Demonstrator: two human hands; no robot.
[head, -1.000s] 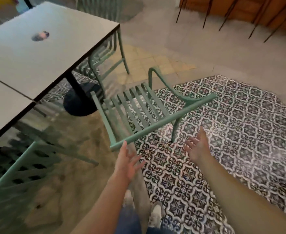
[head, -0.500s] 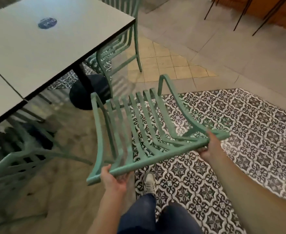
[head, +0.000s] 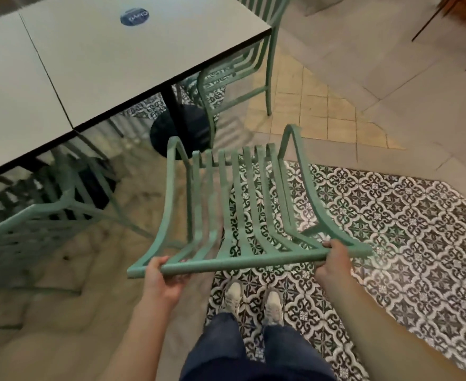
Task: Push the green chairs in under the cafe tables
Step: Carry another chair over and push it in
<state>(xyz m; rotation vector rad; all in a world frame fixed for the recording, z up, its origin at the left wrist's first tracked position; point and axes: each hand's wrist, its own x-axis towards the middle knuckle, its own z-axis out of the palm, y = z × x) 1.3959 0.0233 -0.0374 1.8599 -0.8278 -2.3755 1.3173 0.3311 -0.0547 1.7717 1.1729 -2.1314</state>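
Observation:
A green slatted metal chair [head: 242, 210] stands right in front of me, its seat facing the pale cafe table [head: 111, 59] at the upper left. My left hand [head: 161, 279] is shut on the left end of the chair's top back rail. My right hand [head: 333, 264] grips the same rail near its right end. The chair's front edge is close to the table's black pedestal base [head: 179, 130], and the seat lies outside the table's edge. A second table top [head: 9, 94] butts against the first on the left.
Another green chair [head: 242, 70] sits tucked at the table's far right side. A third green chair [head: 28, 229] stands at the left under the nearer table. Patterned black-and-white floor tiles [head: 404, 229] spread to the right. My shoes [head: 253, 301] are just behind the chair.
Both hands went from open and reaching to gripping the chair's back rail. The chair has swung to face the table squarely, and the view has moved closer to it.

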